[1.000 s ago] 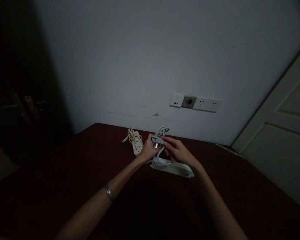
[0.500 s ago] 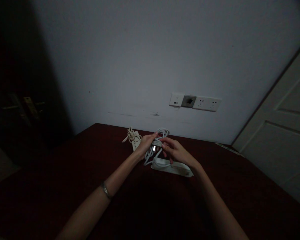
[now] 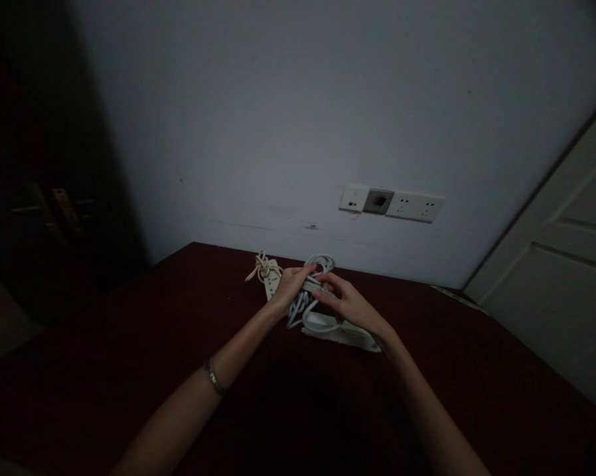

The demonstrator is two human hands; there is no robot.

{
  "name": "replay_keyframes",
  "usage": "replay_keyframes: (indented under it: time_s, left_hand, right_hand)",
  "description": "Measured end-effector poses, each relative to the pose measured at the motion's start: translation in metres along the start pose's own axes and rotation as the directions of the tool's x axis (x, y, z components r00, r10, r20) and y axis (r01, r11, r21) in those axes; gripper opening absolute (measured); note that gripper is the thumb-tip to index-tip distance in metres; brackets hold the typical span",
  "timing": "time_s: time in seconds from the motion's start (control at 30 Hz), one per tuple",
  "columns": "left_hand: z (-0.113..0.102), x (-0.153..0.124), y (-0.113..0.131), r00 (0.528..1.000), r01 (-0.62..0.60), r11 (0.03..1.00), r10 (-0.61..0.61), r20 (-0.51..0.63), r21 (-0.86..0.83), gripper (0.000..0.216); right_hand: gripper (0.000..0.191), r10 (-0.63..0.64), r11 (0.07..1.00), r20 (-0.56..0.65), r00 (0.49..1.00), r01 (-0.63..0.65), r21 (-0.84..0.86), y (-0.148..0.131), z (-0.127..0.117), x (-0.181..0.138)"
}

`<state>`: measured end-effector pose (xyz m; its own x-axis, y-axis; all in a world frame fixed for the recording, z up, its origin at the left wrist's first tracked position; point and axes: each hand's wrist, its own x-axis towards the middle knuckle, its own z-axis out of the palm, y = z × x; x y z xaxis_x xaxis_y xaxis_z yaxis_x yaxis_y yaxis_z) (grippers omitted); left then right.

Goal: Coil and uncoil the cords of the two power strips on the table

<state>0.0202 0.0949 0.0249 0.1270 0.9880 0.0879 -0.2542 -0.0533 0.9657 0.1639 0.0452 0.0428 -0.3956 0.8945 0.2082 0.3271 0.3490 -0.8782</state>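
Two bare hands meet just below the middle of the frame, and both are on the white cord (image 3: 307, 287), bunched there in loops. The left hand (image 3: 290, 284) has it from the left side, fingers closed round the bundle, thumb stretched up along the coils. And here's the right hand (image 3: 350, 303) on the other side, thumb and forefinger gripping the middle of the bundle; how the other fingers are placed, you cannot tell, they're partly hidden. Loops stand up above both hands, and a slack curve hangs below, right in front of the white power strip (image 3: 344, 336), which lies slantwise just under the right hand. Look left of centre: a cream power strip (image 3: 270, 283), its lower end hidden by the left hand, its own cream cord (image 3: 262, 266) knotted at the top. All of it on a dark red tabletop (image 3: 178, 317), a silvery bracelet (image 3: 213, 378) on the left forearm at lower left. Up at centre right, a row of wall sockets (image 3: 411, 206); at the far right edge, a pale panelled door (image 3: 570, 291); at left, a handle (image 3: 67, 210) in deep shadow.
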Motion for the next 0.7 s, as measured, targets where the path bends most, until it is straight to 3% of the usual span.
replay_keyframes:
  time_s: [0.17,0.27,0.37,0.5,0.6,0.7]
  left_hand:
    - [0.0012,0.0021,-0.0048,0.997,-0.081,0.995,0.081,-0.011,0.059,0.027]
    - [0.0009,0.0047,-0.0079,0.990,-0.114,0.991,0.119,-0.082,0.066,0.022]
    - [0.0001,0.0057,-0.0095,0.981,-0.105,0.994,0.111,-0.162,0.042,0.042]
    - [0.0008,0.0028,-0.0078,0.989,-0.145,0.989,0.144,-0.030,-0.020,0.068]
    - [0.0027,0.0006,-0.0066,0.974,-0.227,0.974,0.227,0.013,-0.020,0.059]
    - [0.0042,-0.0006,-0.0063,0.973,-0.229,0.973,0.229,-0.009,-0.030,0.049]
  right_hand:
    - [0.034,-0.098,0.981,-0.038,0.994,0.091,-0.172,0.0061,-0.0008,0.0011]
    - [0.031,-0.148,0.958,-0.065,0.987,0.127,-0.257,0.0066,-0.0005,0.0010]
    - [0.031,-0.153,0.948,-0.069,0.986,0.127,-0.292,0.0049,-0.0005,0.0002]
    - [0.034,-0.141,0.955,-0.084,0.986,0.113,-0.274,0.0050,-0.0009,0.0003]
    - [0.035,-0.139,0.977,-0.053,0.989,0.128,-0.172,0.0065,-0.0004,0.0013]
    - [0.035,-0.129,0.985,-0.054,0.990,0.121,-0.122,0.0071,-0.0005,0.0019]
